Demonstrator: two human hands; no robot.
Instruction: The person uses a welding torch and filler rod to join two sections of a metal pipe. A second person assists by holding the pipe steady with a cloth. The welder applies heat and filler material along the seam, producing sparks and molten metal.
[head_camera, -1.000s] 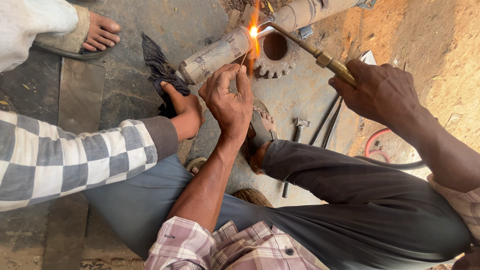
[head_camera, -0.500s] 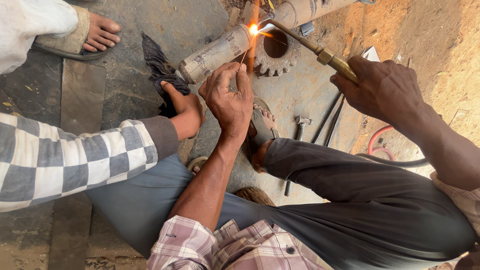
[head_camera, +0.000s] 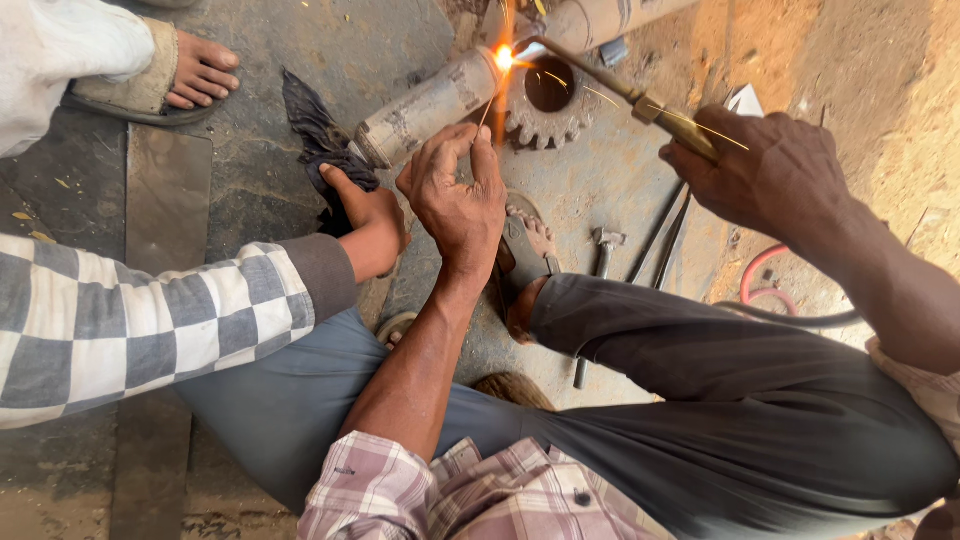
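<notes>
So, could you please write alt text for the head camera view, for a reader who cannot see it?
A seated person's right hand holds a brass torch whose flame throws sparks at the joint of a metal pipe, while the left hand feeds a thin rod toward the flame. A co-worker's hand in a checked sleeve grips a dark rag beside the pipe; a gear lies behind it.

A brass torch (head_camera: 640, 100) slanted up-left, its flame sparking on a dirty grey metal pipe (head_camera: 430, 108) lying on the ground. A thin rod (head_camera: 486, 112) touched the glowing spot.
</notes>
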